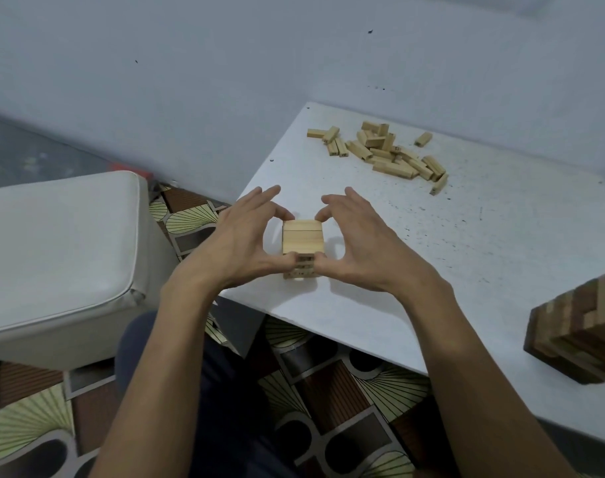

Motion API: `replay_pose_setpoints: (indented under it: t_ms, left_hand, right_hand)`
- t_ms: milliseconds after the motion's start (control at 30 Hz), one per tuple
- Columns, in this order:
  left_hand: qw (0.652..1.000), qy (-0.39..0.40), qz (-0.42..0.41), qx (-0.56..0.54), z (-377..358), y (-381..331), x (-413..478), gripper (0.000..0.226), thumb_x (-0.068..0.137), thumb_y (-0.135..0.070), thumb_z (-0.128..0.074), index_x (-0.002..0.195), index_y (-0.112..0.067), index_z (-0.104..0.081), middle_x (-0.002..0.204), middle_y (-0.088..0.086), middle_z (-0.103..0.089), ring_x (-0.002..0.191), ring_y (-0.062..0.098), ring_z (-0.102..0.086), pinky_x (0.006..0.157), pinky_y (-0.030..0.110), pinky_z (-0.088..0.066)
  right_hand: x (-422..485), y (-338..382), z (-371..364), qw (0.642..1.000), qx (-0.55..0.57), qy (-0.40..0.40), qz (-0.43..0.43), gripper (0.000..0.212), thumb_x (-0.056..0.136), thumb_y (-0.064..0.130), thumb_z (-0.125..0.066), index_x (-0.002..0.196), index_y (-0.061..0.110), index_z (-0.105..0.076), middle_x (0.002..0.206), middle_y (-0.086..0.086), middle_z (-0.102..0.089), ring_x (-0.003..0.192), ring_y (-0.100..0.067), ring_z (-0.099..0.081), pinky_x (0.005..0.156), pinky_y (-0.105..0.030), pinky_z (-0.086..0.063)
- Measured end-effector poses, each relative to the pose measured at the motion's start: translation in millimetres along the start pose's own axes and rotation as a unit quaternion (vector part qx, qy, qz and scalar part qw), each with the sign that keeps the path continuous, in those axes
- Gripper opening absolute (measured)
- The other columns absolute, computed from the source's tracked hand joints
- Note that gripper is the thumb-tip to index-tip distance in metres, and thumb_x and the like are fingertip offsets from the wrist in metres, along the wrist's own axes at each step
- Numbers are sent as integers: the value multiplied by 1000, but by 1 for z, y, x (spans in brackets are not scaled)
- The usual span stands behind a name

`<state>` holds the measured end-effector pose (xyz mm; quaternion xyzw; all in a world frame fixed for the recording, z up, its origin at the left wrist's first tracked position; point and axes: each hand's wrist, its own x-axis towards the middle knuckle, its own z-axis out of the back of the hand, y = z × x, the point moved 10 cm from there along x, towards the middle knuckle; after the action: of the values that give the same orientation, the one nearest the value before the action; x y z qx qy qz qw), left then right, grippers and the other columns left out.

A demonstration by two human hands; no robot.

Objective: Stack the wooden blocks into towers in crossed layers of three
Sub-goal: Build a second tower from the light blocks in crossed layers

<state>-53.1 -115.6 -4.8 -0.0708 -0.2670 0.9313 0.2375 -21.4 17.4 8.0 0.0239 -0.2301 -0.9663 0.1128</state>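
Observation:
A small tower of pale wooden blocks (pixel 303 239) stands near the left front of the white table (pixel 501 243); its top layer shows blocks side by side. My left hand (pixel 240 241) holds the tower's left side, with the thumb at the front and fingertips at the back corner. On the right side my right hand (pixel 358 241) grips it the same way. A loose pile of wooden blocks (pixel 385 151) lies at the far side of the table, apart from both hands.
A dark and light striped wooden block stack (pixel 576 334) sits at the table's right front edge. A white cushioned stool (pixel 58 257) stands left of the table. Patterned floor and my legs show below the table edge. A grey wall runs behind.

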Motion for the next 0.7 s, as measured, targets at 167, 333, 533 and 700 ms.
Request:
replay_pose_setpoints:
  t_ms: [167,333,533,700]
  left_hand:
    - [1000,0,6,-21,-3,4,1,81,53,-71,-49,126,-35,-52,162,-6,-22,151,10,-10,121,50,-19]
    - [999,11,3,-33,-5,9,1,84,52,-73,-56,128,-37,-50,162,-8,-23,151,9,-12,122,45,-18]
    - [998,25,-1,-53,-6,14,1,78,53,-75,-62,124,-45,-49,161,-10,-26,148,5,-18,121,39,-20]
    - [998,17,-5,-64,-5,16,3,59,70,-47,-82,121,-43,-53,160,-11,-29,146,2,-23,119,35,-22]
  right_hand:
    - [-1,-3,-2,1000,2,7,-7,64,84,47,-67,137,21,-44,155,5,-33,151,-14,-6,117,-31,-16]
    - [-2,-4,-4,1000,8,4,-6,76,83,49,-67,147,21,-37,156,6,-32,151,-14,-7,120,-32,-13]
    - [3,-5,-6,999,17,49,-12,90,79,55,-70,153,27,-28,161,7,-25,152,-14,-6,121,-40,-17]
    - [7,-2,-4,998,2,55,1,74,83,44,-72,147,24,-39,153,5,-37,144,-13,-22,113,-31,-24]
